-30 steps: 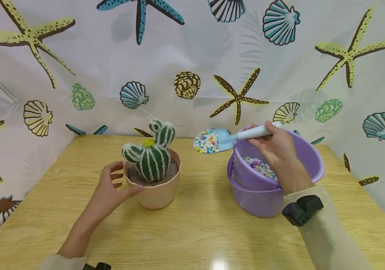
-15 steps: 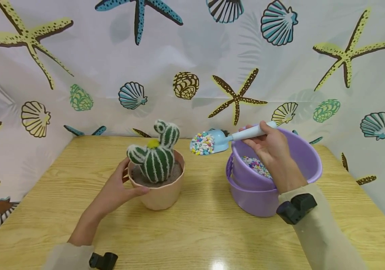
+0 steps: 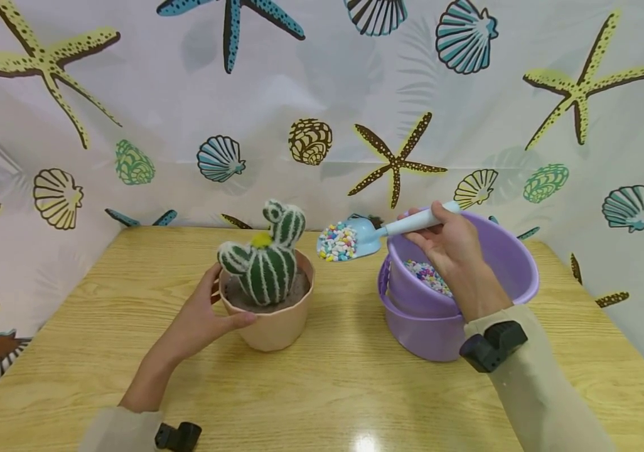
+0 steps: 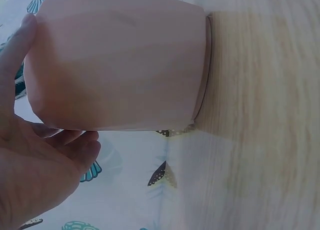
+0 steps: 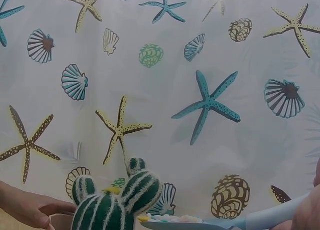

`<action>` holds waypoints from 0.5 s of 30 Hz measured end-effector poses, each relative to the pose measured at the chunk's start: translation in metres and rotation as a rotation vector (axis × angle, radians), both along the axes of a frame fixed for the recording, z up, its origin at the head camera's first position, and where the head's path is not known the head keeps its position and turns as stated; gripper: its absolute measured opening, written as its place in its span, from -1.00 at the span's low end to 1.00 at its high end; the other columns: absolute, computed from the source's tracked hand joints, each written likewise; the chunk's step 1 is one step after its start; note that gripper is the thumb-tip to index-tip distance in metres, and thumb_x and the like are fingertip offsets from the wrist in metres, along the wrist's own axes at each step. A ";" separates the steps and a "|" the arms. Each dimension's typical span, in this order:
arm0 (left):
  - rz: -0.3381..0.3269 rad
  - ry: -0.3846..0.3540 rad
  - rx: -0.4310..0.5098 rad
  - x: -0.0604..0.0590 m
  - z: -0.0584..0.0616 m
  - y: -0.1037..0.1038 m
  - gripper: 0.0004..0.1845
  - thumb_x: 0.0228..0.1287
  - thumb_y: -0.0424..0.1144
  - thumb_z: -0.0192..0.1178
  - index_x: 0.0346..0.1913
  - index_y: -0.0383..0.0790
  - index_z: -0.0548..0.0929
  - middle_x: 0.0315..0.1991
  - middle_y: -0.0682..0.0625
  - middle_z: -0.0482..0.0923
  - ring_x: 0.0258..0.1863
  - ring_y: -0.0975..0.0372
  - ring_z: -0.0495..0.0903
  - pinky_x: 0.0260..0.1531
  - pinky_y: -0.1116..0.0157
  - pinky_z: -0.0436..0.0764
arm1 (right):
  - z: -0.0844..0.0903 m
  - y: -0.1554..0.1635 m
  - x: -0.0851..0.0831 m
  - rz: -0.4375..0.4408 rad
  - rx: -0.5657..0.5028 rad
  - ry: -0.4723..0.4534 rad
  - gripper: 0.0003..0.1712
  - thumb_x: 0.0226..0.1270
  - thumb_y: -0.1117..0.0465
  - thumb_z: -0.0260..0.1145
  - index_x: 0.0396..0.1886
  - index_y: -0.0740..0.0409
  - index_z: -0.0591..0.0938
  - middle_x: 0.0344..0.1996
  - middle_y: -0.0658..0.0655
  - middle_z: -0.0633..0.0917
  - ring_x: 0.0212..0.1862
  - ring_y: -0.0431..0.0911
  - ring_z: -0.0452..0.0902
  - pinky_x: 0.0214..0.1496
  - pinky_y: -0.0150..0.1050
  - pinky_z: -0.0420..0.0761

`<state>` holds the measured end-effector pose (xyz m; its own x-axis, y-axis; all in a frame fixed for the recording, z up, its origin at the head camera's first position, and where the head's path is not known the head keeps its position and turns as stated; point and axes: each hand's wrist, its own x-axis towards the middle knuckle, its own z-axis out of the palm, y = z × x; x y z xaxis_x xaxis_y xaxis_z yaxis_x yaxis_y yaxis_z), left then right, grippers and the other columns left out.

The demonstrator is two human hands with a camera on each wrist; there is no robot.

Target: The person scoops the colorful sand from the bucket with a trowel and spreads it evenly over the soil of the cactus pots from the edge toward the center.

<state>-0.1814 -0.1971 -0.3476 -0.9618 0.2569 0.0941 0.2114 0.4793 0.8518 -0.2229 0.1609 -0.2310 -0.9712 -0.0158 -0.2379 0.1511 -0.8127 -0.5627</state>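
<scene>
Landmark: peach pot with faceted sides and a wavy rim [image 3: 277,329], upright on the pale wood-grain bench [image 3: 322,402]. The left hand [image 3: 200,320] is spread round the pot's left side, thumb against the front of the rim, fingers bent round the wall. The right hand [image 3: 454,251], well to the right of the pot, pinches the handle of a light-blue scoop with a smooth shiny blade [image 3: 368,238]; the blade hangs just right of the pot, apart from it, heaped with small oval pastel pellets [image 3: 338,242].

Farther right of the pot: two round, smooth purple buckets, the upper one tilted [image 3: 503,251], the lower one beneath it [image 3: 423,339]. Cannot tell how deeply they nest. Multicoloured pellets [image 3: 426,276] lie in the upper bucket, partly hidden by the right hand. The scoop's handle passes across this bucket's rim, on the side facing the pot.

In the pot: fuzzy green cactus with white ribs and rounded lobes [image 3: 268,276], topped by a yellow tuft [image 3: 262,240], set in grainy grey-brown fill [image 3: 234,293]. The cactus blocks the head view of part of the pot's back rim. Behind the pot: creased white cloth [image 3: 322,75], printed with starfish and shells.
</scene>
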 end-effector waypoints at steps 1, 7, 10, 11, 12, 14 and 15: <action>0.000 0.006 -0.008 0.000 0.000 0.000 0.15 0.13 -0.06 0.37 0.53 -0.08 -0.29 0.49 -0.33 -0.13 0.38 -0.29 0.07 0.25 -0.22 0.26 | 0.000 0.000 0.000 -0.001 0.006 -0.002 -0.63 0.54 0.20 -0.17 0.26 0.07 0.12 0.12 0.27 0.27 0.43 0.13 0.11 0.46 -0.02 0.12; 0.002 -0.010 -0.043 0.001 0.003 0.001 0.17 0.15 -0.01 0.35 0.52 -0.17 -0.33 0.50 -0.34 -0.21 0.40 -0.30 0.03 0.26 -0.22 0.23 | 0.000 -0.004 0.001 -0.003 0.046 -0.003 -0.59 0.54 0.20 -0.17 0.32 0.07 0.10 0.09 0.26 0.28 0.42 0.12 0.13 0.45 -0.04 0.15; -0.001 -0.015 -0.043 0.001 0.003 0.001 0.16 0.15 -0.01 0.35 0.51 -0.23 -0.31 0.49 -0.35 -0.20 0.41 -0.30 0.01 0.28 -0.21 0.21 | 0.001 -0.006 0.001 -0.001 0.065 -0.004 -0.58 0.55 0.20 -0.17 0.32 0.07 0.10 0.14 0.26 0.27 0.42 0.12 0.14 0.44 -0.04 0.16; -0.002 -0.014 -0.041 0.001 0.003 0.001 0.16 0.15 -0.01 0.35 0.51 -0.23 -0.31 0.49 -0.35 -0.20 0.41 -0.29 0.01 0.28 -0.21 0.21 | 0.001 -0.007 0.002 -0.001 0.069 -0.004 -0.58 0.55 0.20 -0.17 0.33 0.08 0.09 0.15 0.25 0.26 0.42 0.13 0.14 0.44 -0.04 0.17; -0.004 -0.012 -0.040 0.001 0.002 0.001 0.16 0.15 -0.01 0.35 0.51 -0.22 -0.31 0.49 -0.35 -0.20 0.41 -0.29 0.00 0.28 -0.21 0.20 | 0.001 -0.008 0.002 0.000 0.073 -0.005 -0.57 0.55 0.20 -0.17 0.33 0.07 0.08 0.18 0.25 0.24 0.42 0.13 0.14 0.44 -0.04 0.17; -0.007 -0.006 -0.036 0.001 0.002 0.001 0.15 0.15 -0.02 0.35 0.52 -0.22 -0.30 0.49 -0.34 -0.19 0.42 -0.28 0.00 0.29 -0.21 0.19 | 0.002 -0.009 0.002 -0.002 0.081 -0.004 -0.55 0.54 0.21 -0.16 0.35 0.06 0.07 0.23 0.26 0.21 0.42 0.15 0.15 0.43 -0.03 0.19; -0.008 -0.004 -0.035 0.001 0.002 0.001 0.15 0.15 -0.02 0.35 0.52 -0.22 -0.30 0.50 -0.34 -0.19 0.42 -0.28 0.00 0.29 -0.21 0.19 | 0.002 -0.010 0.002 -0.002 0.086 -0.003 -0.55 0.54 0.21 -0.15 0.35 0.06 0.06 0.24 0.27 0.19 0.42 0.16 0.15 0.43 -0.03 0.19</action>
<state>-0.1801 -0.1957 -0.3461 -0.9602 0.2672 0.0809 0.2115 0.5072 0.8354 -0.2209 0.1509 -0.2289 -0.9704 0.0063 -0.2416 0.1519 -0.7619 -0.6297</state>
